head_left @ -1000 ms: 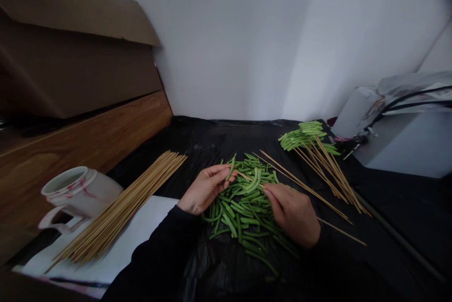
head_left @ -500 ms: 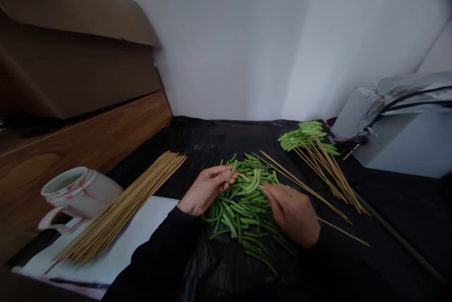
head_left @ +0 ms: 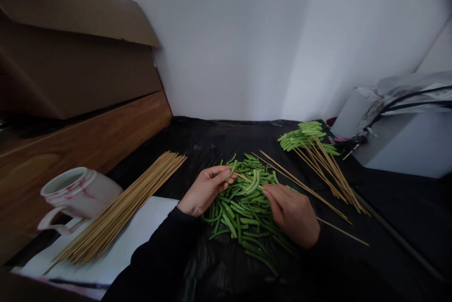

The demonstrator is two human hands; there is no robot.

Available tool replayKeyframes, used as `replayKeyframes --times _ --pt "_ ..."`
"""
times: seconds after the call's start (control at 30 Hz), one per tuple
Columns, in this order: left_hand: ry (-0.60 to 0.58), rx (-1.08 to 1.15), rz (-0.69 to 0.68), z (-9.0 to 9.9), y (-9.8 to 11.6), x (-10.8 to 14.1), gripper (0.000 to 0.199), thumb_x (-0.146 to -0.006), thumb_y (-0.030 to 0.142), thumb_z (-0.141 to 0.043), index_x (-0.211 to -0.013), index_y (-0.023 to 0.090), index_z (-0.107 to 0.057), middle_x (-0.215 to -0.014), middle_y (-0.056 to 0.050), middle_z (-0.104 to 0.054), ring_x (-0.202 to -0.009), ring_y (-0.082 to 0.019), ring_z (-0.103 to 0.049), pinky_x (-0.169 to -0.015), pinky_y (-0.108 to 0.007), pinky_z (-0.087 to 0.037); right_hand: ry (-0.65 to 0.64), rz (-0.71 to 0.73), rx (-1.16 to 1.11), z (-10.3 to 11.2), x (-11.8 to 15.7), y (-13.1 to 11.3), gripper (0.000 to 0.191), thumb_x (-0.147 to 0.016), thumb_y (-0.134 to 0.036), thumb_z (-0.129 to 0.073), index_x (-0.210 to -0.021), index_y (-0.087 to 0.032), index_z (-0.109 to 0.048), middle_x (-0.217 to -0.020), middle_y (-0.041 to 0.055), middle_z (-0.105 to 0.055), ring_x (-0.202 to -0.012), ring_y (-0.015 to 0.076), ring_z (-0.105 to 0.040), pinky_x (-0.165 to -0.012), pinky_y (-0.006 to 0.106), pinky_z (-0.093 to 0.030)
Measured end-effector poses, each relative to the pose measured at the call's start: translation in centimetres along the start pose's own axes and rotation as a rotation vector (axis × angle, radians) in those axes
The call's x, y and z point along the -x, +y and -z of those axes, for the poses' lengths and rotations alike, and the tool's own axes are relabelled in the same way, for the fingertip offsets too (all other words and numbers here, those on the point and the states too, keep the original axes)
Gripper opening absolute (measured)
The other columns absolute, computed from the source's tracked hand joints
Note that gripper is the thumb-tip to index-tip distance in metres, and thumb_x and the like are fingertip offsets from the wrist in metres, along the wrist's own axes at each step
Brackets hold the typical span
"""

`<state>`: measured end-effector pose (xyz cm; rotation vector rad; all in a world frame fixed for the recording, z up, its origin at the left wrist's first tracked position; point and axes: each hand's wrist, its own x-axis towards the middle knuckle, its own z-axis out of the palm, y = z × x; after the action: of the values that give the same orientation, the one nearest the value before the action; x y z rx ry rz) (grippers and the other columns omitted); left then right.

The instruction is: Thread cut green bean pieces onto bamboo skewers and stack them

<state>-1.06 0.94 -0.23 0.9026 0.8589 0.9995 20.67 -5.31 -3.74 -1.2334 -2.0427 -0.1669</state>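
Right hand (head_left: 294, 212) gripping skewer (head_left: 243, 177); left hand (head_left: 205, 190) pinching bean (head_left: 232, 170) at its far end; threaded beans (head_left: 254, 182) sitting between, nearer right

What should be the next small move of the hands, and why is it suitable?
Probably, the left hand should slide its green bean along the skewer toward the right hand. The bean is at the skewer's far end, the right hand has a grip on the shaft, and other bean pieces sit between the hands. Whether this bean is pierced, I cannot tell.
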Motion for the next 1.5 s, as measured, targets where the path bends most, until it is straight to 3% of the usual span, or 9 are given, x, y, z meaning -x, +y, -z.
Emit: replayKeyframes --times 0.83,1.03,1.27,1.5 --pt "-0.005 -0.067 -0.057 -0.2 -1.1 -0.5 0.025 -0.065 0.028 -0.081 -0.082 0.012 -0.074 -0.08 -0.006 -0.073 -0.067 -0.009 -0.06 -0.07 -0.023 -0.046 -0.011 -0.04 -0.047 -0.4 0.3 -0.2 0.023 -0.095 -0.017 -0.04 -0.094 -0.018 -0.063 -0.09 0.0056 -0.068 -0.084 0.0161 -0.063 -0.079 0.028 -0.043" --pt "0.004 -0.062 -0.06 -0.4 -1.1 -0.4 0.026 -0.064 0.028 -0.082 -0.082 0.011 -0.074 -0.079 -0.007 -0.072 -0.067 -0.009 -0.06 -0.068 -0.022 -0.045 -0.082 -0.075 -0.113 -0.7 0.4 -0.3 0.024 -0.096 -0.02 -0.037 -0.093 -0.018 -0.061 -0.085 0.0042 -0.067 -0.078 0.0151 -0.062 -0.073 0.027 -0.043" --pt "-0.012 -0.062 -0.045 -0.6 -1.3 -0.4 0.027 -0.064 0.028 -0.081 -0.083 0.011 -0.073 -0.079 -0.006 -0.072 -0.066 -0.01 -0.059 -0.065 -0.022 -0.045 -0.014 -0.056 -0.119 -0.8 0.3 -0.2 0.022 -0.095 -0.019 -0.039 -0.089 -0.019 -0.061 -0.088 0.0048 -0.067 -0.082 0.0153 -0.062 -0.077 0.027 -0.043" --pt "-0.037 -0.041 -0.035 -0.6 -1.4 -0.4 0.027 -0.065 0.03 -0.081 -0.084 0.012 -0.073 -0.08 -0.005 -0.071 -0.068 -0.009 -0.059 -0.068 -0.022 -0.045 -0.063 -0.072 -0.098 -0.6 0.3 -0.4 0.024 -0.096 -0.02 -0.037 -0.093 -0.019 -0.06 -0.083 0.0033 -0.066 -0.074 0.0148 -0.062 -0.069 0.027 -0.043"
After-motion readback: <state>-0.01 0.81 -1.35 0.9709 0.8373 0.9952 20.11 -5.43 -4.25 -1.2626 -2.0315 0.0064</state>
